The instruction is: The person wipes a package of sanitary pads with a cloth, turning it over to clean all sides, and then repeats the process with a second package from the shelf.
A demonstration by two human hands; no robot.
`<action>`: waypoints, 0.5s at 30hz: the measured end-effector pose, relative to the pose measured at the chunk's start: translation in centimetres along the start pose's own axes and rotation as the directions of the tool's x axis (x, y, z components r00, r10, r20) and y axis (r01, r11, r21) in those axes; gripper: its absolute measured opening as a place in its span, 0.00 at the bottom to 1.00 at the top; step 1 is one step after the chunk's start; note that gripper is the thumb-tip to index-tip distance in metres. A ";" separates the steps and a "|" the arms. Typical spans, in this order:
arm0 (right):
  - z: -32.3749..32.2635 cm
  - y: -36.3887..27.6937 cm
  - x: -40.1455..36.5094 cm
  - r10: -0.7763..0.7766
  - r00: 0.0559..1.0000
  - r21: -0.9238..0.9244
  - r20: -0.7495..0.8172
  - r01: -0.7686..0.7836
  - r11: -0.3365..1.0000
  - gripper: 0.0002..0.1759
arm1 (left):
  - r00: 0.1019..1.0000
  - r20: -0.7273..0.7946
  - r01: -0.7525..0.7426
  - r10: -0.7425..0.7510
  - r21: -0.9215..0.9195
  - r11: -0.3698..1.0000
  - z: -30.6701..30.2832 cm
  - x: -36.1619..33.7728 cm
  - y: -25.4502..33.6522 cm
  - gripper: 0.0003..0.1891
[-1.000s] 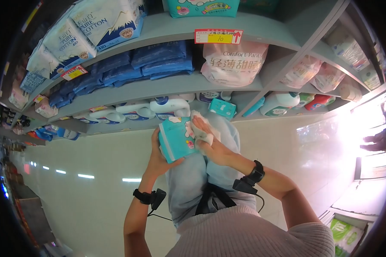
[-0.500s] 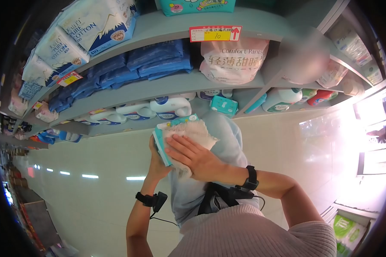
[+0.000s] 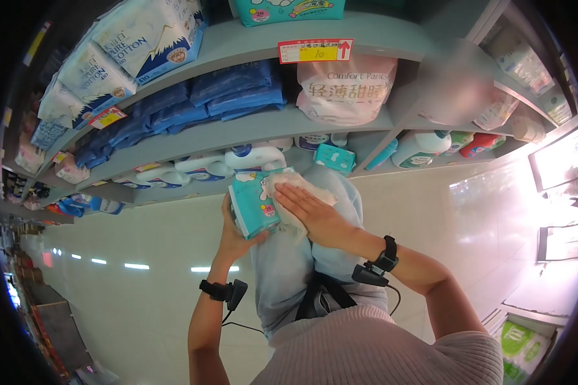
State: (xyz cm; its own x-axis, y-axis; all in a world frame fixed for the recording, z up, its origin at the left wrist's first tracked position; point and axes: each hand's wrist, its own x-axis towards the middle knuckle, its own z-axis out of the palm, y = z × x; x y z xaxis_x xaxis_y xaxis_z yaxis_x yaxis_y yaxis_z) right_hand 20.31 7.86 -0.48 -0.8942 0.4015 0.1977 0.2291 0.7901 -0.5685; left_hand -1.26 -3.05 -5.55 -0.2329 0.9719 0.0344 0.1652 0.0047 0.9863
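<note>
A teal package [image 3: 252, 202] with a white cartoon figure and a pink spot is held above my knees. My left hand [image 3: 236, 234] grips it from its left side and lower edge, thumb at the bottom. A pale cream cloth [image 3: 300, 196] lies over the package's right part. On top of the cloth rests my right hand [image 3: 315, 215], its fingers stretched out nearly together and pressing the cloth down. The cloth hangs past the package's right edge.
Ahead stands a grey shelf unit [image 3: 237, 142] with blue packs [image 3: 231, 90], a Comfort Pants bag [image 3: 347, 90], cotton packs [image 3: 144, 38] and white bottles [image 3: 253, 160]. A small teal pack [image 3: 334, 158] sits on the lowest shelf. A white-green package [image 3: 519, 340] is at lower right.
My right hand and the cloth have moved to the right across the package, uncovering its printed front. The package has turned slightly, and my left thumb now shows along its lower edge.
</note>
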 end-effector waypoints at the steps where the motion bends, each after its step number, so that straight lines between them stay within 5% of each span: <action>1: 0.0 0.2 -0.2 0.020 1.000 -0.004 0.002 -0.020 1.000 0.45 | 1.000 0.000 -0.003 0.003 0.002 1.000 -0.1 0.0 -0.1 0.63; 6: -0.3 1.0 -1.1 0.056 0.997 0.071 -0.046 -0.052 0.996 0.41 | 1.000 0.017 -0.015 0.014 0.062 0.998 -0.7 0.2 1.3 0.60; 9: -1.1 0.9 -1.2 0.080 0.974 0.260 -0.213 -0.022 0.965 0.34 | 0.999 -0.039 0.004 -0.001 0.071 0.997 -0.4 0.6 3.0 0.60; 11: -2.4 0.1 -1.0 0.313 0.948 0.306 -0.062 -0.280 0.910 0.29 | 0.999 -0.050 0.004 -0.001 0.058 0.998 -0.1 1.2 4.5 0.58; 15: -4.2 0.0 -1.5 0.408 0.895 0.334 -0.178 -0.335 0.881 0.28 | 0.990 -0.036 -0.127 0.137 0.215 0.968 -0.3 2.0 7.5 0.56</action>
State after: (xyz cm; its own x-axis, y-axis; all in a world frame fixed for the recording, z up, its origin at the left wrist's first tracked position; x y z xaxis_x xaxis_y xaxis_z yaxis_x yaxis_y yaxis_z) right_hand 23.27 9.25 2.60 -0.6384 0.7647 0.0874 0.3732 0.4068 -0.8338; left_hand -0.78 -1.16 1.94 -0.2426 0.9541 0.1754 0.3951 -0.0680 0.9161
